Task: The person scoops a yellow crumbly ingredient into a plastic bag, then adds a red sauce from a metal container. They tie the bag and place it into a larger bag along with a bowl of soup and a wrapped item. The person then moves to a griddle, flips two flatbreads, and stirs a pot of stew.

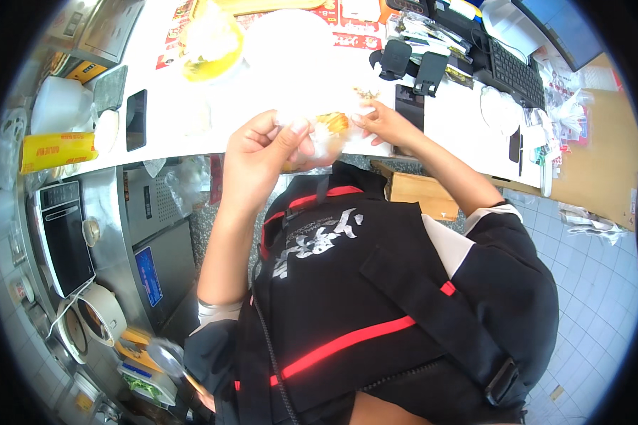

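Observation:
Over the table's front edge, my left hand (266, 143) grips a clear plastic bag (336, 142), thumb pressed against the fingers. Inside the bag shows a yellow-orange ridged item (332, 123), probably food, partly blurred. My right hand (385, 125) pinches at the bag's right edge with thumb and fingertips; glare hides the exact contact. A small patch of brownish bits (367, 94) shows just above the right fingers. Beyond the left hand stands a yellow bowl-like container (212, 69), its contents washed out by light.
Right of my hands are black phone stands (395, 59), a dark flat device (409, 103) and a keyboard (517, 71). Leftward lie a smartphone (136, 119) and a yellow box (58, 152). A microwave (66, 239) stands lower left. Another person's hand (207, 399) holds a ladle (166, 357).

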Tool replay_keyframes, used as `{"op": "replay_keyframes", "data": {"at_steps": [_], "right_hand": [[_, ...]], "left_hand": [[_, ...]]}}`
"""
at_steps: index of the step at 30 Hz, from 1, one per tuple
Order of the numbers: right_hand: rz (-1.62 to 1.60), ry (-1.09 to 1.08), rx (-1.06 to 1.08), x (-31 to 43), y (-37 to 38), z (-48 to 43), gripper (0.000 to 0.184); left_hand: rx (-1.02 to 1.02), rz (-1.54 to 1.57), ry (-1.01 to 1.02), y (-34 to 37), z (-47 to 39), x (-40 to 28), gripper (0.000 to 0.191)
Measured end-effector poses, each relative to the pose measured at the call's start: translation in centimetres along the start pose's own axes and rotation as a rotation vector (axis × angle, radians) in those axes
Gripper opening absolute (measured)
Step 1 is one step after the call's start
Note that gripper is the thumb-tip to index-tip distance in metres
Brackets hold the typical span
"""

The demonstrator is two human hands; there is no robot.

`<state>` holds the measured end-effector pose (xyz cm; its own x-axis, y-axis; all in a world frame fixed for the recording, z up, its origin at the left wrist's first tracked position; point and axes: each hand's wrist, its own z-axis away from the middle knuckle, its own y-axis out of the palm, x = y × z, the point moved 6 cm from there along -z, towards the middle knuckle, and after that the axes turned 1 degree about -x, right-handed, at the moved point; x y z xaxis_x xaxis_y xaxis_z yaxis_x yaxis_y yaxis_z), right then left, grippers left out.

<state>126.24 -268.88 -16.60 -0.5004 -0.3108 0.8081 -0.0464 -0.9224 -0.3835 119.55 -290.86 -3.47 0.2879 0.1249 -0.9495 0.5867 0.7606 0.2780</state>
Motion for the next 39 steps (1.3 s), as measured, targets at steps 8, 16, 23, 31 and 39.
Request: {"op": "replay_keyframes", "data": {"at_steps": [8, 16, 23, 31, 39], "right_hand": [[-0.753, -0.447, 0.136, 10.4, -3.8, 3.5, 0.019], [-0.447, -0.552, 0.02, 13.8, -4.9, 1.0, 0.027], [0.85, -0.186, -0.265, 0.2, 1.8, -8.8, 0.031], [0.461, -0.42, -0.428, 2.6, -0.7, -7.3, 0.022], [0.257, -1.065, 0.008, 15.0, -2.1, 8.3, 0.01]], "left_hand": [[-0.185, -0.158, 0.122, -1.7, 3.2, -3.7, 0.017], [-0.22, -0.116, 0.254, -2.4, 4.5, -7.4, 0.018], [-0.333, -0.205, 0.234, -2.9, 3.9, -7.4, 0.018], [-0.419, -0.241, 0.274, -3.9, 3.7, -8.7, 0.015], [-0.277, -0.214, 0.173, -2.6, -0.3, -6.5, 0.017]]}}
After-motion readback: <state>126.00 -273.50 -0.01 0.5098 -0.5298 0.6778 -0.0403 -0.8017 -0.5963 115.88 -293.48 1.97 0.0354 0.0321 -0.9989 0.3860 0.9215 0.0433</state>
